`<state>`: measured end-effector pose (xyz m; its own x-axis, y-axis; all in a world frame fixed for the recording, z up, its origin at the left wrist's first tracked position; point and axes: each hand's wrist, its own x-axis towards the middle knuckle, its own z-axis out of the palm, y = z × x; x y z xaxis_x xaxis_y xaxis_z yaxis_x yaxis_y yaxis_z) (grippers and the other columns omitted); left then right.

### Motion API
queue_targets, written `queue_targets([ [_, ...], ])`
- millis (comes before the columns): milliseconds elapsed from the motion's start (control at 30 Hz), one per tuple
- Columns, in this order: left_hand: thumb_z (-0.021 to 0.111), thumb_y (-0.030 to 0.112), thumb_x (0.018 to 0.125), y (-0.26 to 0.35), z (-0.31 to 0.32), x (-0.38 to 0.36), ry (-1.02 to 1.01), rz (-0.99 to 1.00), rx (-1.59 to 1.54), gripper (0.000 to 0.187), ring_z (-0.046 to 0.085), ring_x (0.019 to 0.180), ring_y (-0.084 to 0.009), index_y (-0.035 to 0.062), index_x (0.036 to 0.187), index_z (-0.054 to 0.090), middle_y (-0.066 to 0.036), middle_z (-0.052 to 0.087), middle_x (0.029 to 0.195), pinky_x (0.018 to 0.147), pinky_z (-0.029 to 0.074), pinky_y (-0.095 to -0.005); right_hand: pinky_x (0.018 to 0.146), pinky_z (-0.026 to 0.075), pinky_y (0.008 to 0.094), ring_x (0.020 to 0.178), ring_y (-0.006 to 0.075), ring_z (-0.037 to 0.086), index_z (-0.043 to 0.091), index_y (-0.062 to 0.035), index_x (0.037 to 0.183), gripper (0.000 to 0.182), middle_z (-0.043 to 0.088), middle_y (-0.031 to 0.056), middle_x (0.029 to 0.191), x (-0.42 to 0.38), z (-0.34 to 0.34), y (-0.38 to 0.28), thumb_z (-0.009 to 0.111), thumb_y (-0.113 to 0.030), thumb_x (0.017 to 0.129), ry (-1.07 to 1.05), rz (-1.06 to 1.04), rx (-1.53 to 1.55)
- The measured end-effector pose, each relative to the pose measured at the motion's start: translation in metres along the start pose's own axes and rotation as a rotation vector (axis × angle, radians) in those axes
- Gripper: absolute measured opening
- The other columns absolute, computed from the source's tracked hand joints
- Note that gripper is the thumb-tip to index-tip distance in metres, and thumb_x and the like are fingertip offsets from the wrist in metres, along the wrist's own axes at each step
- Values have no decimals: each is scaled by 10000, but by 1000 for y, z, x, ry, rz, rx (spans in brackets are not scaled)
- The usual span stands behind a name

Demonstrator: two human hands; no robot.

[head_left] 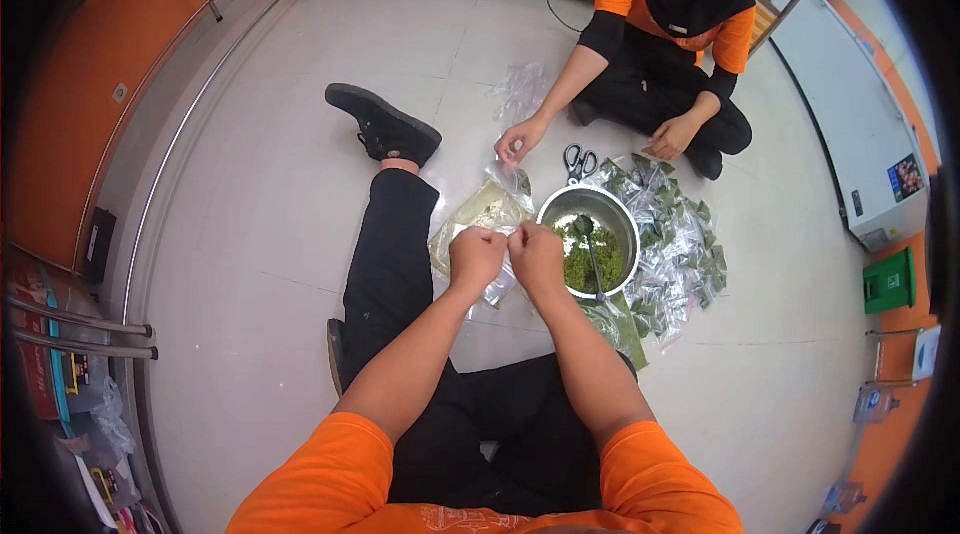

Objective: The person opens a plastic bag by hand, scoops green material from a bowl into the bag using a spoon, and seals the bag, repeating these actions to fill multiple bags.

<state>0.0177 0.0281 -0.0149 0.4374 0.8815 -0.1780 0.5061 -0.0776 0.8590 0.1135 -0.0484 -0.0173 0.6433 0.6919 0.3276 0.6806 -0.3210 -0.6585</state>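
Observation:
My left hand and my right hand are close together, fingers pinched on the top of a small clear plastic bag. What is inside that bag is hard to make out. Beneath and beyond my hands lies a larger clear bag with pale, yellowish contents. Just right of my right hand stands a metal pot with chopped green food in it. A dark-headed spoon leans inside, its handle toward me.
Small plastic packets with green pieces are heaped right of the pot. Scissors lie behind it. Opposite sits a person whose hand is at the large bag's top. My outstretched leg is at left; a white chest freezer stands right.

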Motion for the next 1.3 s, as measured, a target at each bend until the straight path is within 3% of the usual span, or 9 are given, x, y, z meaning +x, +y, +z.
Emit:
queue_targets([
  [167,699,287,803,1,-3,1,-195,5,161,328,724,795,-324,-36,851,727,-218,726,819,759,557,-399,740,521,493,806,419,660,660,28,866,104,657,255,814,8,-13,7,636,-65,826,-207,-40,3],
  [433,680,288,849,-16,13,2,52,193,128,343,699,821,-390,-43,924,631,-244,701,867,776,543,-428,737,537,458,799,392,676,643,25,899,126,671,229,814,9,-27,-3,673,-37,793,-238,-44,76],
  [567,731,183,837,-35,27,15,16,133,-126,287,707,865,-268,4,974,553,-161,658,873,721,534,-387,759,530,475,856,411,661,649,-1,899,92,665,233,891,4,-27,-1,650,-40,816,-253,-30,112],
  [700,714,133,788,1,10,-4,-61,246,68,296,652,870,-306,23,1003,543,-176,627,923,753,525,-411,773,531,461,862,397,657,651,-1,923,150,658,218,910,10,-36,4,650,-29,775,-96,73,45],
  [833,710,109,739,0,6,-1,-71,379,120,331,631,956,-341,25,1015,548,-175,621,992,813,515,-427,710,548,361,757,281,687,679,13,929,172,683,163,819,15,-31,23,688,-39,765,-191,-32,71],
  [900,709,95,711,-1,2,1,-39,464,101,394,606,1029,-379,24,1071,563,-181,613,1061,885,505,-433,710,556,350,748,247,702,691,-3,925,193,699,133,780,17,-52,8,715,-49,739,-211,190,238],
  [1000,789,189,686,12,-15,4,-128,760,91,651,512,1244,-348,81,1279,542,-144,569,1274,1082,371,-445,709,554,302,726,175,692,691,3,914,201,714,100,792,22,-54,18,753,-62,734,-255,230,284],
  [1100,845,259,650,20,-25,-7,-237,814,232,829,449,1331,-332,136,1385,482,-126,534,1360,1154,254,-471,689,538,282,715,141,657,669,-4,902,222,696,57,793,19,-57,27,790,-76,730,-385,303,346],
  [1300,846,288,666,5,-7,-7,-348,659,326,734,560,1214,-260,143,1306,518,-62,643,1192,1096,273,-453,634,488,245,699,84,598,601,-36,833,267,642,15,770,17,-59,28,839,-93,727,-526,345,371],
])
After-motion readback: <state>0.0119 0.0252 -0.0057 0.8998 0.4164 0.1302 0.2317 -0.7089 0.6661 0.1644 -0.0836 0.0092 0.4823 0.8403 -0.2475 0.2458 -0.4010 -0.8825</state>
